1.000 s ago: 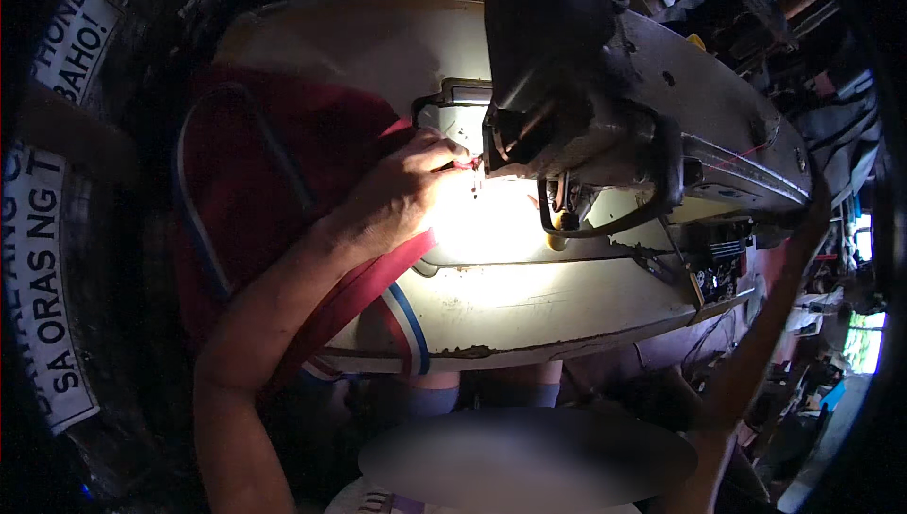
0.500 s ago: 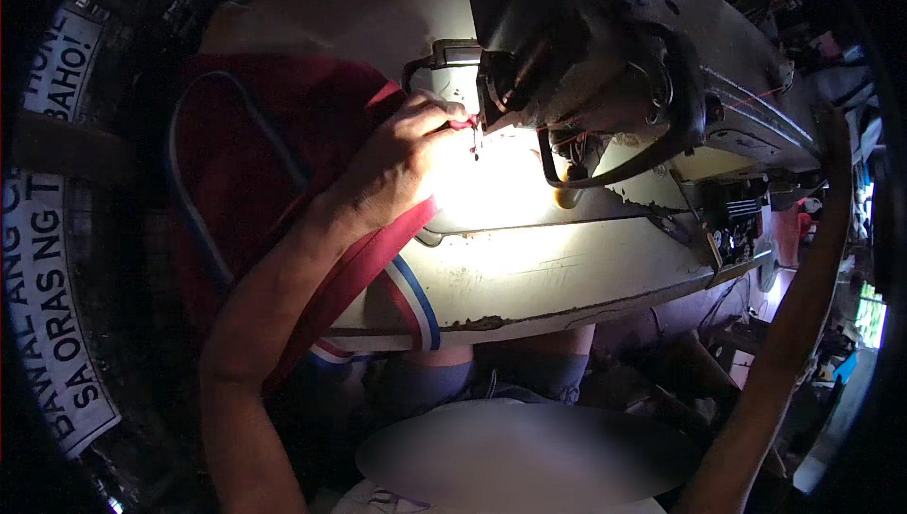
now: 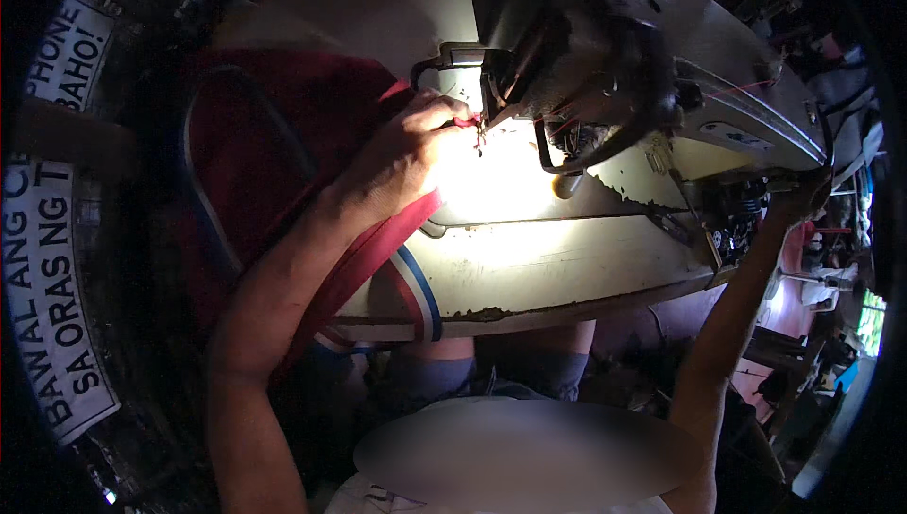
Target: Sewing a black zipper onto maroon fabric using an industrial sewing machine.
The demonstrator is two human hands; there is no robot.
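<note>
Dark metal machine (image 3: 605,60) hangs over work spot, kinda blocks view; glare washes out table (image 3: 548,278) right beside left hand (image 3: 402,155). Red cloth (image 3: 326,89) lies on table left of machine, pinched tip aimed right, folded edge running diagonal, lower left to upper right. Left hand pinches cloth between thumb and finger. Right hand (image 3: 801,195) way off at right, can't tell its grip. Table pale, front edge chipped. Room dim, signs (image 3: 47,297) at left, clutter (image 3: 822,273) at right.

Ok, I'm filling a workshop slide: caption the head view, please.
The left hand pinches a small red piece beside a dark metal sewing machine, dark-red striped-trim cloth beneath the forearm.
</note>
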